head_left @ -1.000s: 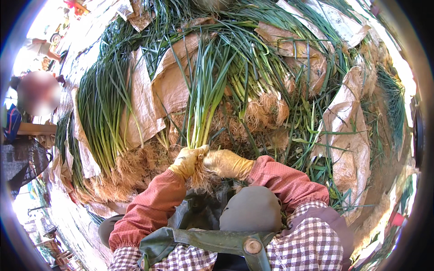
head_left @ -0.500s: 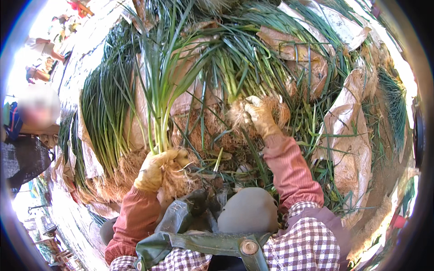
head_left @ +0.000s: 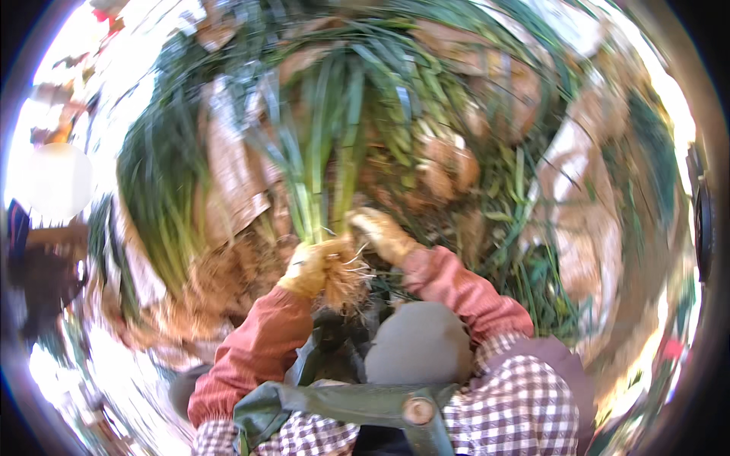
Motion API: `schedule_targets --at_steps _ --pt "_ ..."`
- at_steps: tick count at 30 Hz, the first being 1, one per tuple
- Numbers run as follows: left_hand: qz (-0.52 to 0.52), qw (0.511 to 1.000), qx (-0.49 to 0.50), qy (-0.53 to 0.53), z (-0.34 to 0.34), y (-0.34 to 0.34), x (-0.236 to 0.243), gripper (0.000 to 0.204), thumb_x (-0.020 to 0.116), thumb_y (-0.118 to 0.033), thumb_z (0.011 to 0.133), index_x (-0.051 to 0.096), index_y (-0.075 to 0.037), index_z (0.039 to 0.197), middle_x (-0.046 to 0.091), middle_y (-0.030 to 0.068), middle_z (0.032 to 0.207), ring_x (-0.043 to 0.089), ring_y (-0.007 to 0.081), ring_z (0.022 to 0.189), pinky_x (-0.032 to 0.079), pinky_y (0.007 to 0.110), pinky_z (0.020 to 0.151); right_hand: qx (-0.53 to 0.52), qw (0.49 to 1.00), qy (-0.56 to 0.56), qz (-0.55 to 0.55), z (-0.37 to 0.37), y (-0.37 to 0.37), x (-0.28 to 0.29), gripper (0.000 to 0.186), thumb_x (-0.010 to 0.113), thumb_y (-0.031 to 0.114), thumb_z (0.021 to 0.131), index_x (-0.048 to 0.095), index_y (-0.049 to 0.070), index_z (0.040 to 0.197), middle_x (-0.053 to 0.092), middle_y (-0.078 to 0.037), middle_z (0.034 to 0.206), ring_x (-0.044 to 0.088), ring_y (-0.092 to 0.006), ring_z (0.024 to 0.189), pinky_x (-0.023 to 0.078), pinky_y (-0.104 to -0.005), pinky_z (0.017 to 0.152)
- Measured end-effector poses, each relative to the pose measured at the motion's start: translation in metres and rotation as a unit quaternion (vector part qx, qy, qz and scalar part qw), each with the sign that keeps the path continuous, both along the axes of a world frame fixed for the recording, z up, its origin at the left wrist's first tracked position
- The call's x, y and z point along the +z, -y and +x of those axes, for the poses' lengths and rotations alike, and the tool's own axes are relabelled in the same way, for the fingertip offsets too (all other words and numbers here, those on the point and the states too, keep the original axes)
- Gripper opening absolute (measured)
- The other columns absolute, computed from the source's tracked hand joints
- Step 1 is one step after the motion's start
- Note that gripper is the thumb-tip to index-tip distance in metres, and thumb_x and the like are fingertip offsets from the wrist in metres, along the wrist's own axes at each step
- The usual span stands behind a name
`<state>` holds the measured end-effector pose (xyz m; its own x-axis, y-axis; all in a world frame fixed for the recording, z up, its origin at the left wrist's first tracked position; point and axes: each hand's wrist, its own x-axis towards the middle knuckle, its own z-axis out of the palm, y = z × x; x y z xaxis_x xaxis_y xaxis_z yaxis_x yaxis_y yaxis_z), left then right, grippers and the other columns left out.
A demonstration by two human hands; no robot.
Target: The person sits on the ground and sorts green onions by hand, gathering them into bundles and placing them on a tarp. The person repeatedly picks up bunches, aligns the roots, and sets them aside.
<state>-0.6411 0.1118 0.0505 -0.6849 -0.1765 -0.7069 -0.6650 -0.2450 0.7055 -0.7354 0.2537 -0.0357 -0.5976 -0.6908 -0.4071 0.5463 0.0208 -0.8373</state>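
My left hand [head_left: 310, 267], in a yellowish work glove, is closed round the lower stalks of a bunch of green onions [head_left: 310, 194]. Their long leaves point away from me, and the pale, stringy roots [head_left: 346, 277] stick out beside the glove. Close by on the right, my gloved right hand [head_left: 382, 235] has its fingers curled at the base of a few more green onion stalks [head_left: 347, 175]. Blur partly hides its grip. The two hands are almost together, just beyond my grey-covered knee [head_left: 418, 343].
Rooted green onions [head_left: 163, 205] lie in a heap at the left. Another pile [head_left: 426, 99] spreads across the far side, over tan sacking [head_left: 487, 64]. A crumpled sack [head_left: 582, 205] and loose leaves lie to the right. A dark shape [head_left: 46, 281] is at the left rim.
My right hand has left the roots of the far pile and come back leftward to the bunch. My left hand has shifted right with its green onions. The view is now blurred.
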Motion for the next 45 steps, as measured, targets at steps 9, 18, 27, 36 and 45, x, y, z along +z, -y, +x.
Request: schedule_targets --at_steps 9,18,27,36,45 --pt "-0.076 0.976 0.199 0.04 -0.004 0.007 -0.051 0.011 0.063 -0.013 0.079 0.064 -0.003 0.076 0.051 -0.0012 0.059 0.046 0.0107 0.047 0.039 0.025 0.043 -0.039 0.979 0.168 -0.109 0.005 0.035 -0.042 0.026 0.052 0.026 0.094 0.064 0.002 0.096 0.062 -0.004 0.073 0.054 -0.0129 0.059 0.045 -0.0273 0.054" --pt "0.204 0.961 0.184 -0.039 0.006 -0.002 0.014 0.02 0.057 -0.015 0.081 0.062 0.003 0.089 0.065 0.014 0.08 0.063 0.0236 0.067 0.054 0.035 0.062 -0.067 0.77 -0.36 0.523 -0.082 -0.017 0.024 0.017 0.061 0.021 0.078 0.065 0.005 0.081 0.061 -0.016 0.07 0.059 -0.0313 0.063 0.047 -0.0421 0.054" --pt "0.365 0.903 0.224 0.029 0.015 -0.008 -0.004 0.022 0.058 -0.01 0.081 0.058 0.006 0.096 0.064 0.0207 0.087 0.065 0.0338 0.081 0.057 0.044 0.072 0.118 0.986 0.106 -0.045 -0.029 0.008 0.013 0.046 0.068 0.026 0.087 0.047 0.004 0.122 0.062 -0.007 0.09 0.061 -0.0181 0.076 0.051 -0.0287 0.072" --pt "0.357 0.901 0.227 0.096 0.015 -0.012 -0.021 0.021 0.055 -0.011 0.079 0.059 0.005 0.093 0.064 0.0176 0.082 0.066 0.0328 0.078 0.057 0.047 0.071 -0.044 0.99 0.136 0.002 0.016 0.009 0.02 0.017 0.06 0.021 0.093 0.057 0.003 0.093 0.052 0.0 0.064 0.043 -0.0074 0.049 0.039 -0.0214 0.045" --pt "0.155 0.978 0.121 0.076 0.035 0.001 -0.057 0.019 0.053 -0.012 0.084 0.062 0.004 0.086 0.063 0.0144 0.075 0.063 0.0257 0.064 0.056 0.036 0.061 0.4 0.851 -0.267 0.21 0.052 0.013 -0.078 0.02 0.06 0.016 0.081 0.068 0.003 0.094 0.068 -0.014 0.088 0.065 -0.03 0.079 0.052 -0.0402 0.071"
